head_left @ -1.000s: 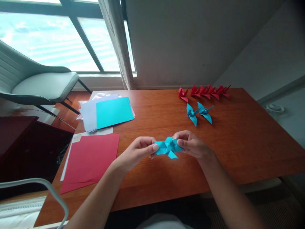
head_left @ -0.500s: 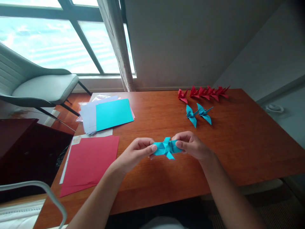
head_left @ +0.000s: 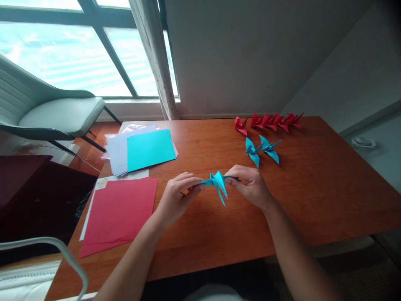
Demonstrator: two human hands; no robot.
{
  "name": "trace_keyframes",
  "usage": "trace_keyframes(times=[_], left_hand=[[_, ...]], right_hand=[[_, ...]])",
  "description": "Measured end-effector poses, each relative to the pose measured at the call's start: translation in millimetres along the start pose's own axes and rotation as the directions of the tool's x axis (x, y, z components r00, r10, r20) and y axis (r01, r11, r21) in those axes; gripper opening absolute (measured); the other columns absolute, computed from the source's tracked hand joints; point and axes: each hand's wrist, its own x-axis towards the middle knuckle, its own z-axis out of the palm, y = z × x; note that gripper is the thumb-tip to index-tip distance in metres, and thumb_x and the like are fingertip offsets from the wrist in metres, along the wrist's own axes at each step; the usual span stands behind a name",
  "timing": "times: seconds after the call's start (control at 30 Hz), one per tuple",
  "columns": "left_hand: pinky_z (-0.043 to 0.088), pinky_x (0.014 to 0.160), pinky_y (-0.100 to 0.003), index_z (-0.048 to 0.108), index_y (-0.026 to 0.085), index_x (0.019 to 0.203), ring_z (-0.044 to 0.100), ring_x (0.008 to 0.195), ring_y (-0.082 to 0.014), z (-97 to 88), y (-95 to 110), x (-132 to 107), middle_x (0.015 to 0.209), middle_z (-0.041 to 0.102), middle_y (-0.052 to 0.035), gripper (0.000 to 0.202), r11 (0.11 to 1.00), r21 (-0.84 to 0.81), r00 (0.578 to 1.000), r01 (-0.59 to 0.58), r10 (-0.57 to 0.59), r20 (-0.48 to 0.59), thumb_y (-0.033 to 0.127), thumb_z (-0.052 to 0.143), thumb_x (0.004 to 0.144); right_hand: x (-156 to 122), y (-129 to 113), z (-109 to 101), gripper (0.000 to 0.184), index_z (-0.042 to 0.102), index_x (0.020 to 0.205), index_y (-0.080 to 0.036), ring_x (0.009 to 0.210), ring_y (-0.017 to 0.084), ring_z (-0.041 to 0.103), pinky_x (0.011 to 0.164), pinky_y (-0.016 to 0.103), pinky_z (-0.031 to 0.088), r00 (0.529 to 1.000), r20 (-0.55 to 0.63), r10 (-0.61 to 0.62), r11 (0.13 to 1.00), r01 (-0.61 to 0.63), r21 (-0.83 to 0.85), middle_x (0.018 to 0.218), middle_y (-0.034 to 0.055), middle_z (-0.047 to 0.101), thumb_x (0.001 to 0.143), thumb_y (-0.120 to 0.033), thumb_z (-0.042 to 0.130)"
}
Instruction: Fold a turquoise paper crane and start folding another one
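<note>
A turquoise origami crane (head_left: 218,180) is stretched between my two hands above the near middle of the table. My left hand (head_left: 179,195) pinches its left wing between thumb and fingers. The opposite wing is pinched in my right hand (head_left: 250,186). Two thin points of the crane hang down toward me, and its folded body peaks between the hands. Beyond my right hand, two finished blue paper cranes (head_left: 253,152) rest on the table. Behind those, several red paper cranes (head_left: 275,121) form a row, one standing a little apart at the left.
On the wooden table (head_left: 194,246), red paper sheets (head_left: 122,213) lie at the left. Turquoise sheets (head_left: 152,149) sit on white paper behind them. A pale chair (head_left: 59,113) stands by the window, and a curved metal chair frame (head_left: 62,248) is at the lower left.
Both hands have turned the turquoise crane, so its flat, spread underside has given way to an edge-on view with points hanging down. The grip on both wings stays.
</note>
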Motion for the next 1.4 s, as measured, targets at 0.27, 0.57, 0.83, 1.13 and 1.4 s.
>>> trace_keyframes(times=[0.27,0.57,0.83,1.13,1.4], left_hand=[[0.051,0.072,-0.026,0.071,0.022,0.115,0.061,0.080,-0.0143,2.8,-8,-5,0.092,0.074,-0.0045,0.025,0.846,0.411,0.903,-0.338,0.415,-0.111,0.011,0.063,0.094],[0.055,0.075,-0.031,0.067,0.023,0.128,0.067,0.083,-0.0176,2.2,-2,-15,0.096,0.076,-0.0051,0.041,0.696,0.617,0.827,-0.366,0.548,-0.127,0.009,0.070,0.089],[0.059,0.075,-0.032,0.069,0.021,0.122,0.067,0.085,-0.0180,3.3,3,-13,0.099,0.076,-0.0063,0.041,0.671,0.639,0.798,-0.375,0.585,-0.147,0.005,0.072,0.085],[0.059,0.076,-0.030,0.070,0.022,0.122,0.069,0.087,-0.0171,4.8,4,-13,0.103,0.077,-0.0061,0.038,0.678,0.634,0.794,-0.370,0.585,-0.162,0.006,0.071,0.087],[0.059,0.075,-0.030,0.069,0.022,0.121,0.068,0.088,-0.0169,7.0,2,-12,0.104,0.076,-0.0065,0.036,0.694,0.619,0.800,-0.368,0.575,-0.169,0.006,0.070,0.088]], right_hand=[[-3,3,5,0.029,0.077,0.111,-0.029,0.083,0.017,0.071,0.073,0.032,0.058,0.913,-0.131,-0.387,0.896,0.338,-0.288,0.093,0.0030,0.078,0.092,-0.010,0.066],[-13,-5,8,0.052,0.068,0.132,-0.031,0.102,0.021,0.075,0.084,0.037,0.065,0.835,-0.158,-0.527,0.805,0.431,-0.407,0.115,0.0064,0.077,0.090,-0.001,0.064],[-12,-7,8,0.051,0.069,0.129,-0.032,0.097,0.021,0.077,0.081,0.035,0.067,0.802,-0.186,-0.568,0.765,0.431,-0.478,0.111,0.0054,0.079,0.088,-0.002,0.067],[-10,-10,7,0.051,0.069,0.129,-0.032,0.095,0.020,0.077,0.080,0.034,0.066,0.799,-0.186,-0.572,0.762,0.434,-0.480,0.109,0.0043,0.079,0.089,-0.002,0.066],[-10,-9,8,0.047,0.070,0.126,-0.031,0.095,0.020,0.077,0.080,0.034,0.066,0.801,-0.189,-0.568,0.759,0.421,-0.496,0.108,0.0047,0.079,0.089,-0.002,0.065]])
